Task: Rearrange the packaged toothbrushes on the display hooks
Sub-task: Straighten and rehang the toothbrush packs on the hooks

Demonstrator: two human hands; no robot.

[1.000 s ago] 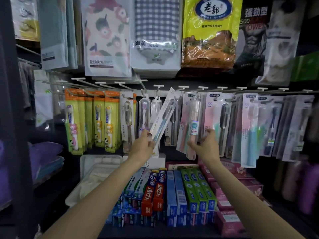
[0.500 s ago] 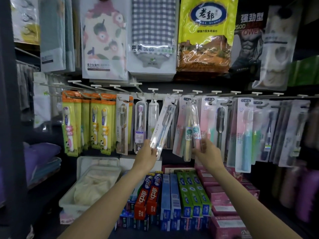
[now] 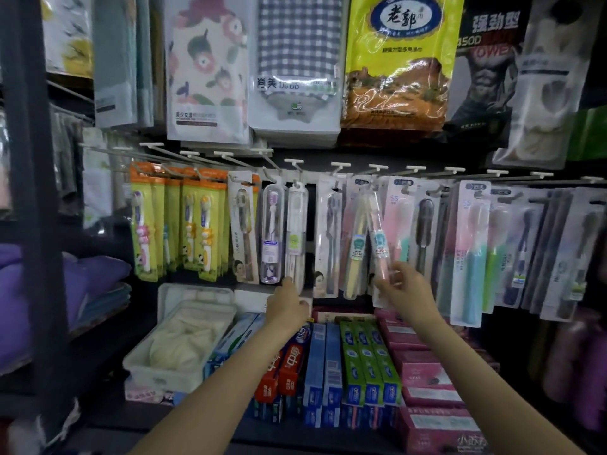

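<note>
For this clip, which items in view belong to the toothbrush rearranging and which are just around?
Job:
- right hand gripping a pink toothbrush pack
- left hand at a white toothbrush pack
- display hooks

Just around:
- toothpaste boxes
- white bin
- hanging towels

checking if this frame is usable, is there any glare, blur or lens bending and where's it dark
Head view: glare streaks the yellow bag up top and the clear pink toothbrush pack that the right hand pinches; the left hand and that pack are slightly motion-soft; the wide-angle lens bows the hook row and the dark left upright; corners and the right edge fall into shadow.
</note>
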